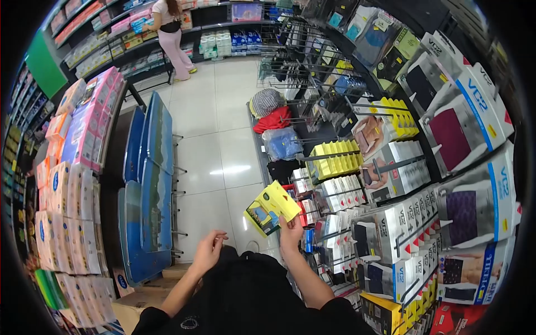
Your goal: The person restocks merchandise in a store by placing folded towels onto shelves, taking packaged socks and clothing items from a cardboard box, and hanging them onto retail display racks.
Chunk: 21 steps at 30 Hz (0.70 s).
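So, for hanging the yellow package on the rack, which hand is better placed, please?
Probably the right hand: it holds the yellow package and is on the same side as the rack's yellow packs. The left hand looks empty and is farther from them.

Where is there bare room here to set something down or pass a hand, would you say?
The tiled floor is bare between the blue boards and the clothing racks, up towards the person in pink trousers. A hand could probably pass between the left hand and the yellow packet. It is crowded among the racks and the stacked packs on the left.
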{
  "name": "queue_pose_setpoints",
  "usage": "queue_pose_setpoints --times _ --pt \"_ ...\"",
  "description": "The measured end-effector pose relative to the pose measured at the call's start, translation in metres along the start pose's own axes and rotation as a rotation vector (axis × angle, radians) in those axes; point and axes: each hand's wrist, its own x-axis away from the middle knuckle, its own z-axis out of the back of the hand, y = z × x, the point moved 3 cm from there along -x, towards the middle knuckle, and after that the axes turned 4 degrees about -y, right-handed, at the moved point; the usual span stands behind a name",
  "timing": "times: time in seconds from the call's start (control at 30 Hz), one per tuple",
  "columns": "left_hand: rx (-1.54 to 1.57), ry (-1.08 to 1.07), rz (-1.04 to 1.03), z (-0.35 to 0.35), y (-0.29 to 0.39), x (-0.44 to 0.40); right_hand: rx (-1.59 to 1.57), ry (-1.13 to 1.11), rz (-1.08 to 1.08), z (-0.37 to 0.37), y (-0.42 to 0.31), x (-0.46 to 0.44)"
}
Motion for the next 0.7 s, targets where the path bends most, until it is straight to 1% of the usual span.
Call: queue_pose_setpoints --times 0.07,0.2,0.3,0.37,0.47,0.53,0.6,0.67,0.7 --pt "0.011 -0.048 0.028 0.001 -0.003 -0.014 0.02 0.047 0.009 -0.001 0.007 -0.019" --pt "0.02 -0.13 0.021 0.007 -0.014 -0.058 0.049 0.153 0.028 -0.01 0.011 -0.056" --pt "0.029 -0.222 0.006 0.01 -0.02 -0.097 0.105 0.191 0.029 -0.009 0.032 -0.086" --pt "-0.013 -0.302 -0.041 0.017 -0.019 -0.129 0.129 0.27 0.026 -0.012 0.038 -0.095" --pt "-0.02 -0.39 -0.096 0.033 -0.025 -0.181 0.192 0.411 0.068 -0.021 0.041 -0.113" --pt "-0.038 -0.449 -0.126 0.05 -0.025 -0.218 0.24 0.515 0.164 -0.026 0.039 -0.124" --pt "-0.061 -0.506 -0.135 0.068 -0.035 -0.251 0.251 0.589 0.17 -0.027 0.037 -0.13" --pt "-0.093 -0.556 -0.115 0.093 -0.025 -0.284 0.305 0.637 0.216 -0.029 0.038 -0.139" --pt "-0.072 -0.556 -0.142 0.102 -0.032 -0.299 0.307 0.659 0.223 -0.029 0.04 -0.147"
